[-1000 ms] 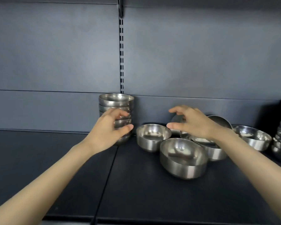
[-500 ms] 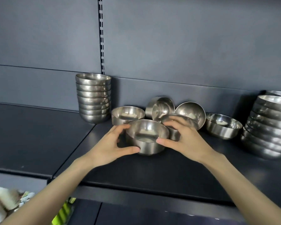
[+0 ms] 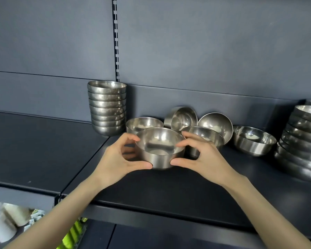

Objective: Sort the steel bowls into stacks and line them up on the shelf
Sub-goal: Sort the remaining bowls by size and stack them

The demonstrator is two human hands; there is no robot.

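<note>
Head cam: vs 1 s ago both hands have come fwd from the back. L to R: tall stack of shiny round steel bowls at back wall; left hand, then right hand, fingers & thumbs curled round front bowl (empty, mirror-smooth) on shelf; five loose bowls behind; wider stack far right.

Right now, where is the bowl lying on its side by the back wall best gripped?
By its upper rim, from above and in front: the tipped bowl lies on its side with its mouth facing forward, so a thumb fits inside. An upright bowl hides its lower edge.
</note>
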